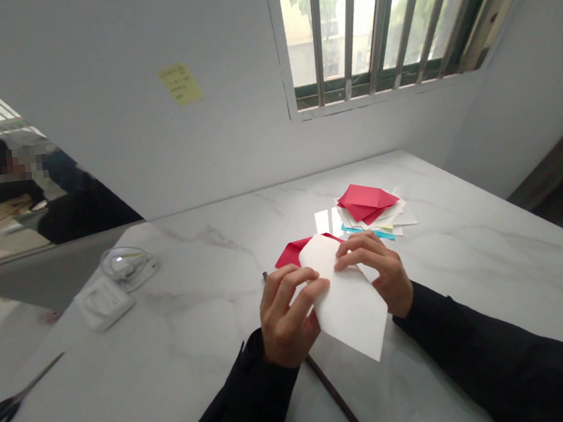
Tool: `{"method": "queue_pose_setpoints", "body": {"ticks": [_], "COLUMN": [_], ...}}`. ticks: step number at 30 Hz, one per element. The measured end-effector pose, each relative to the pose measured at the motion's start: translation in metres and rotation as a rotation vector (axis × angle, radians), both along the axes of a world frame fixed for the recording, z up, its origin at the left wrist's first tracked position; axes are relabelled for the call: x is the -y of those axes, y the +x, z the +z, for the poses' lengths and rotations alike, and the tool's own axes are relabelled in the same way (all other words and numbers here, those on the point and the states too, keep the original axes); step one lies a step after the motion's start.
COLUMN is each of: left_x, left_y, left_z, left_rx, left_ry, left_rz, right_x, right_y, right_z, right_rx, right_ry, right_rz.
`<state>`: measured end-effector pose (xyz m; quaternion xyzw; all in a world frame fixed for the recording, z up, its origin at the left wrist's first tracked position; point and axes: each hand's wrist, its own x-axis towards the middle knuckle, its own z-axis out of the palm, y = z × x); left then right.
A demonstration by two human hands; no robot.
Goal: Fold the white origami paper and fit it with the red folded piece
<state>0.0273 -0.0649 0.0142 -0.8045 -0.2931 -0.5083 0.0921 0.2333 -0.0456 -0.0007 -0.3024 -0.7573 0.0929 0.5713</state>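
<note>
A sheet of white paper (pixel 350 311) with angled edges is held up between my hands, tilted above the table. My left hand (pixel 289 311) pinches its left edge, fingers on top and the thumb hidden beneath. On the opposite edge my right hand (pixel 375 268) grips the sheet in the same way. Behind it lies a piece of folded red paper (pixel 292 253), partly covered by the white sheet. A thin dark stick (pixel 336 396) runs along the table under my left hand, its middle hidden.
Beyond my right hand sits a pile of folded papers (pixel 368 202), red on top, with white and blue below. A white box (pixel 104 302), a coiled cable (pixel 131 264) and black-handled scissors (pixel 17 400) lie at left. A person (pixel 0 167) is in the background.
</note>
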Motion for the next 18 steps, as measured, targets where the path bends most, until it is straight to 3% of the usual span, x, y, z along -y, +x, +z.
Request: {"method": "queue_pose_setpoints", "body": {"ticks": [5,8,12,15,18], "left_x": [-0.001,-0.002,-0.006,-0.011,-0.015], "left_y": [0.002,0.003,0.004,0.003,0.001], "left_z": [0.001,-0.002,-0.008,-0.008,-0.008], "left_rx": [0.053,0.150,0.473,0.724,0.824], "left_ry": [-0.022,-0.129,-0.529,-0.847,-0.979], "left_rz": [0.000,0.000,-0.017,-0.105,-0.174], "right_x": [-0.001,-0.001,0.000,-0.001,-0.002], "right_y": [0.000,0.000,-0.001,-0.002,-0.002], "right_z": [0.001,-0.001,-0.004,-0.006,-0.007], "right_rx": [0.014,0.011,-0.024,-0.064,-0.098], "right_ry": [0.014,0.003,-0.066,-0.131,-0.146], "right_rz": [0.000,0.007,-0.035,-0.070,-0.089]}}
